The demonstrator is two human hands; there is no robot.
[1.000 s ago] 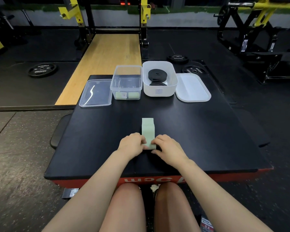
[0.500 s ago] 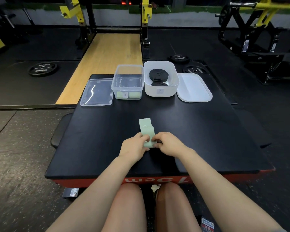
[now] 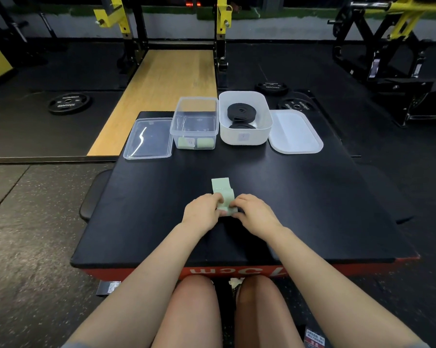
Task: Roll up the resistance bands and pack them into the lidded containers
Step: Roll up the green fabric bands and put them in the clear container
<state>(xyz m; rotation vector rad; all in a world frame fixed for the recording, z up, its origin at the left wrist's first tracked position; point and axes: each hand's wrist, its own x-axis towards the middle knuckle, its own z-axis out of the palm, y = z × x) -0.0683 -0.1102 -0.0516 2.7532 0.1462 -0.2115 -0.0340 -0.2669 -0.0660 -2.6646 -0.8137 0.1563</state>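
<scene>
Both hands pinch the light-green resistance band (image 3: 223, 197) at the centre of the black plyo box top (image 3: 312, 197), left hand (image 3: 202, 209) and right hand (image 3: 254, 212) gripping the roll's ends to keep it tight; its tail points to 12 o'clock, towards the clear container (image 3: 194, 121) holding two green rolls

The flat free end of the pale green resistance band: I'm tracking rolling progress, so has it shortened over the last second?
Yes. The pale green resistance band shows less flat tail; both hands sit nearer the clear plastic container.
</scene>
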